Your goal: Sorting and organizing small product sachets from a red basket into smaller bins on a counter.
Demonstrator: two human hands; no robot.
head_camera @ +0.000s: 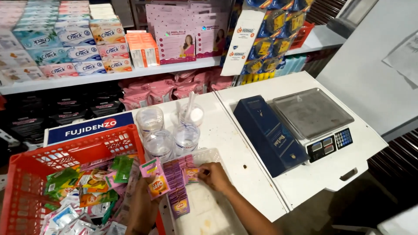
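My left hand [143, 204] holds a strip of small pink and orange sachets [155, 179] over the edge of a red plastic basket [65, 152]. My right hand [213, 176] pinches one pink sachet [191, 174] at the end of a chain of purple and pink sachets [177, 185] that drapes into a white plastic tray [209, 217]. The red basket holds many loose sachets [87, 191] in green, orange and silver.
Three clear plastic cups [172, 135] stand behind the tray, one with sticks in it. A dark blue box [267, 135] lies beside a digital weighing scale [313, 117] on the white counter [235, 130]. Shelves of boxed goods [78, 43] run along the back.
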